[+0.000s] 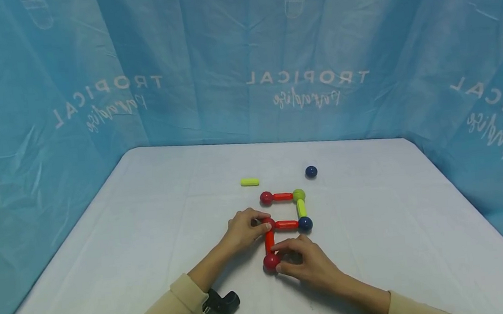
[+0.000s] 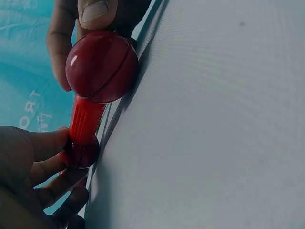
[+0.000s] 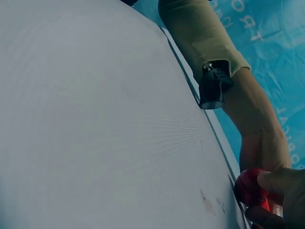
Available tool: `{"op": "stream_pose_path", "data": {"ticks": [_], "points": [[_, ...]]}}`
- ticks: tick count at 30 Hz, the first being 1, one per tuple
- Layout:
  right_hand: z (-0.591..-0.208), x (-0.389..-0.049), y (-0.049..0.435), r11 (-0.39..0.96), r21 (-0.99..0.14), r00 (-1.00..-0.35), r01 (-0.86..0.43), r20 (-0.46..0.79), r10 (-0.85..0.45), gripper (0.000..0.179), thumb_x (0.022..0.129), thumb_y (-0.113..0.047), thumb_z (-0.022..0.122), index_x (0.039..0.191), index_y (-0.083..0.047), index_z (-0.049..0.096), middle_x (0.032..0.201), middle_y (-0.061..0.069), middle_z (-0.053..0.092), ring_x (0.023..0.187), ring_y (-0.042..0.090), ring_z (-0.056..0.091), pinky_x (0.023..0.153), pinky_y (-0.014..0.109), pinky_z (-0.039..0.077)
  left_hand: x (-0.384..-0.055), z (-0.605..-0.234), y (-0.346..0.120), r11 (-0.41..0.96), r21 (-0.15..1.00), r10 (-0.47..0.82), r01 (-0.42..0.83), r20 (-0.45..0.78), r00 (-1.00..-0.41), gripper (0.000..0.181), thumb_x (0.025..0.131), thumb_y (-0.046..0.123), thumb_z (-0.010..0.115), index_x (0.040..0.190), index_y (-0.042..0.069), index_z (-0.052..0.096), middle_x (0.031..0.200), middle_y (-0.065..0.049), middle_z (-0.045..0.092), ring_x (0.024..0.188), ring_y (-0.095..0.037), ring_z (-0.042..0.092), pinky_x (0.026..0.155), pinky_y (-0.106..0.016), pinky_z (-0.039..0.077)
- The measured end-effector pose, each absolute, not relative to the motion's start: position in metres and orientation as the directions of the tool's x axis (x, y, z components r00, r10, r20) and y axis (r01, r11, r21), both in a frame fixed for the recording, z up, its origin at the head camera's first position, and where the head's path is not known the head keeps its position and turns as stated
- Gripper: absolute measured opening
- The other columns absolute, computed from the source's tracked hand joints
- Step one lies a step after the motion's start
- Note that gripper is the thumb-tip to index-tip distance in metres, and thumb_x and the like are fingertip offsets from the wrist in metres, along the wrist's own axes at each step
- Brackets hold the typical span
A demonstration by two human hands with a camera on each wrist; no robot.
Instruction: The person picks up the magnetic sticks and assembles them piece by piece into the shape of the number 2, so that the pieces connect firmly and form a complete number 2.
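My left hand [image 1: 243,230] pinches a red ball [image 1: 270,222] at the middle left of a stick-and-ball figure lying on the table. A red stick [image 1: 270,242] runs from it toward me to a nearer red ball [image 1: 271,262], which my right hand [image 1: 307,262] holds between thumb and fingers. In the left wrist view, this near ball [image 2: 102,67] meets the end of the stick [image 2: 87,119]. Another red stick [image 1: 287,224] links the middle ball to a dark blue ball [image 1: 305,223]. Beyond come a yellow-green stick [image 1: 301,208], a green ball [image 1: 298,195], a red stick [image 1: 282,197] and a red ball [image 1: 266,198].
A loose yellow-green stick [image 1: 250,182] and a loose dark blue ball [image 1: 311,172] lie past the figure on the white-covered table [image 1: 365,206]. A blue printed curtain [image 1: 222,43] hangs behind and at both sides. A black wrist camera [image 1: 223,302] sits by the left sleeve.
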State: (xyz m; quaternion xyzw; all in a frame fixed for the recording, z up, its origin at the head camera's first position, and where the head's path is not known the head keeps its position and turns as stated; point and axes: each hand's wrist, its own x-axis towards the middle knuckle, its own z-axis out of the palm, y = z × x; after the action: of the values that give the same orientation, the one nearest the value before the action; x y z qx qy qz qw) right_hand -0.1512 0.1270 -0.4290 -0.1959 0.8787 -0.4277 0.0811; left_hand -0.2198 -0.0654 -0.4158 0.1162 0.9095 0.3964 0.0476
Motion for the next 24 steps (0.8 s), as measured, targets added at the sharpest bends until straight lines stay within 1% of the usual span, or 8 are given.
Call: {"op": "stream_pose_path", "data": {"ticks": [5, 9, 12, 15, 19, 21, 24], "points": [[-0.427, -0.155, 0.130, 0.569, -0.781, -0.922, -0.259, 0.024, -0.387, 0.036, 0.079, -0.032, 0.075, 0.113, -0.031, 0.065, 0.099, -0.012, 0.063, 0.094, 0.013, 0.049, 0.075, 0.022, 0.045, -0.220, -0.416, -0.065, 0.660, 0.733, 0.251, 0.167, -0.006, -0.968, 0.027, 0.085, 0.022, 0.068, 0.112, 0.017, 0.070, 0.101, 0.000, 0.064, 0.091, -0.015, 0.053, 0.080, -0.036, 0.040], [-0.415, -0.164, 0.134, 0.588, -0.761, -0.937, -0.273, 0.071, -0.342, 0.034, 0.078, -0.031, 0.075, 0.111, -0.029, 0.066, 0.097, -0.014, 0.066, 0.096, 0.011, 0.052, 0.082, 0.029, 0.047, -0.220, -0.415, -0.065, 0.654, 0.741, 0.247, 0.151, -0.021, -0.969, 0.028, 0.085, 0.022, 0.068, 0.113, 0.017, 0.069, 0.101, 0.000, 0.064, 0.091, -0.015, 0.053, 0.080, -0.036, 0.041], [-0.403, -0.176, 0.136, 0.593, -0.747, -0.938, -0.301, 0.120, -0.326, 0.035, 0.079, -0.028, 0.075, 0.113, -0.026, 0.067, 0.101, -0.012, 0.067, 0.095, 0.015, 0.052, 0.083, 0.035, 0.045, -0.219, -0.415, -0.065, 0.649, 0.746, 0.247, 0.146, -0.025, -0.969, 0.029, 0.085, 0.021, 0.068, 0.113, 0.017, 0.069, 0.102, -0.001, 0.064, 0.092, -0.016, 0.054, 0.081, -0.038, 0.041], [-0.391, -0.194, 0.137, 0.595, -0.730, -0.931, -0.335, 0.161, -0.327, 0.036, 0.080, -0.025, 0.074, 0.115, -0.022, 0.066, 0.103, -0.007, 0.067, 0.096, 0.021, 0.051, 0.078, 0.036, 0.046, -0.218, -0.415, -0.066, 0.649, 0.747, 0.247, 0.147, -0.024, -0.969, 0.029, 0.085, 0.022, 0.068, 0.114, 0.017, 0.069, 0.102, 0.000, 0.064, 0.092, -0.016, 0.054, 0.085, -0.042, 0.038], [-0.378, -0.224, 0.132, 0.613, -0.693, -0.918, -0.380, 0.203, -0.340, 0.037, 0.082, -0.025, 0.072, 0.117, -0.017, 0.065, 0.106, 0.000, 0.069, 0.097, 0.024, 0.054, 0.074, 0.031, 0.045, -0.218, -0.415, -0.067, 0.644, 0.748, 0.255, 0.163, -0.009, -0.967, 0.029, 0.085, 0.022, 0.068, 0.114, 0.016, 0.069, 0.100, 0.000, 0.065, 0.092, -0.016, 0.056, 0.087, -0.045, 0.037], [-0.375, -0.239, 0.127, 0.615, -0.689, -0.917, -0.382, 0.202, -0.343, 0.038, 0.082, -0.025, 0.072, 0.119, -0.016, 0.065, 0.107, 0.002, 0.069, 0.098, 0.026, 0.055, 0.073, 0.030, 0.046, -0.219, -0.415, -0.067, 0.641, 0.747, 0.263, 0.174, -0.001, -0.965, 0.029, 0.085, 0.022, 0.068, 0.113, 0.015, 0.069, 0.099, -0.001, 0.065, 0.092, -0.016, 0.056, 0.087, -0.045, 0.036], [-0.375, -0.262, 0.119, 0.621, -0.689, -0.921, -0.373, 0.196, -0.336, 0.038, 0.083, -0.026, 0.071, 0.119, -0.016, 0.064, 0.108, 0.004, 0.070, 0.101, 0.027, 0.057, 0.076, 0.032, 0.048, -0.219, -0.416, -0.067, 0.646, 0.743, 0.267, 0.178, 0.000, -0.964, 0.029, 0.085, 0.022, 0.068, 0.113, 0.015, 0.069, 0.099, 0.000, 0.065, 0.091, -0.016, 0.055, 0.086, -0.043, 0.036]]}}
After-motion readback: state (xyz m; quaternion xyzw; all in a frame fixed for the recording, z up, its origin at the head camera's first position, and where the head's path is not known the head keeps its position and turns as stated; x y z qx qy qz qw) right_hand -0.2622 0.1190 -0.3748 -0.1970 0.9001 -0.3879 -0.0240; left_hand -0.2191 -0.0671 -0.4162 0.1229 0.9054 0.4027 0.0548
